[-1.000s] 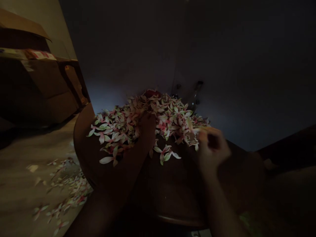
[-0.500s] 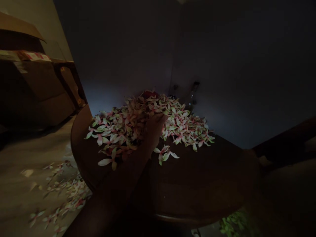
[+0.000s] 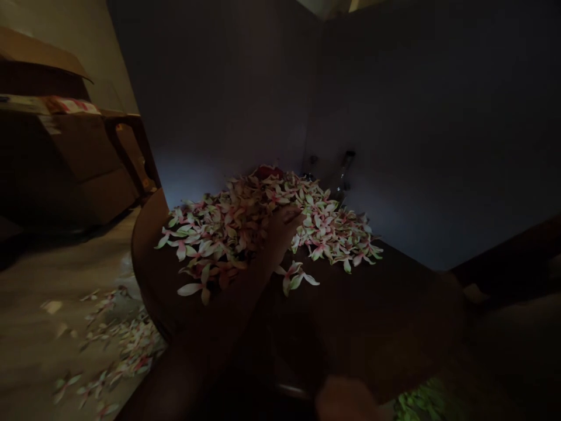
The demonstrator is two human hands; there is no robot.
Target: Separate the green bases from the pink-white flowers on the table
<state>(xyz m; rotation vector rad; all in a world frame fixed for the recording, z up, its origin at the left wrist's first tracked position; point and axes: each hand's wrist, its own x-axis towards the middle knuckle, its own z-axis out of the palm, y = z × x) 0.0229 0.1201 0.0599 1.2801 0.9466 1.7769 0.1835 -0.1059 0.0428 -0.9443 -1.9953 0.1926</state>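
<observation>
A heap of white, pink and green artificial flowers (image 3: 258,225) lies on a dark round wooden table (image 3: 372,316). My left hand (image 3: 280,231) reaches into the middle of the heap, its fingers curled among the flowers; what they grip is lost in the dim light. One loose flower (image 3: 294,277) lies apart, just right of my left wrist. My right hand (image 3: 346,400) shows only as a blurred patch at the bottom edge, below the table rim, its fingers hidden.
Several more flowers (image 3: 118,345) are scattered on the floor at the left. Cardboard boxes (image 3: 83,158) stand at the back left. Small glass bottles (image 3: 342,172) stand in the wall corner behind the heap. Something green (image 3: 416,403) lies below the table.
My right hand, raised beside the heap a second ago, dropped out of sight and now shows at the bottom edge. My left hand has pushed a little further into the flowers.
</observation>
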